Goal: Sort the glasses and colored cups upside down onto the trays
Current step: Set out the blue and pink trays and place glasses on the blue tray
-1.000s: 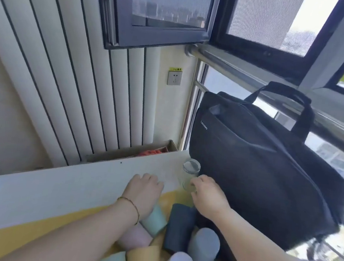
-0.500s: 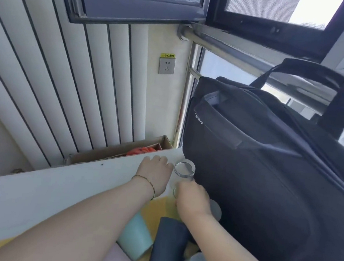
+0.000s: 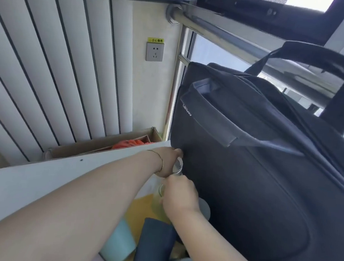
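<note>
Ribbed white wall panels back a smooth white counter. The left grip touches the clear round glass; whether its fingers curl round it, I cannot tell. Just below, the right grip pinches that glass beside the yellow tray, against a black fabric bag.

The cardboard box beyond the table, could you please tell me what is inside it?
An orange-red object shows inside the cardboard box; what it is I cannot tell. The white table hides the rest.
</note>
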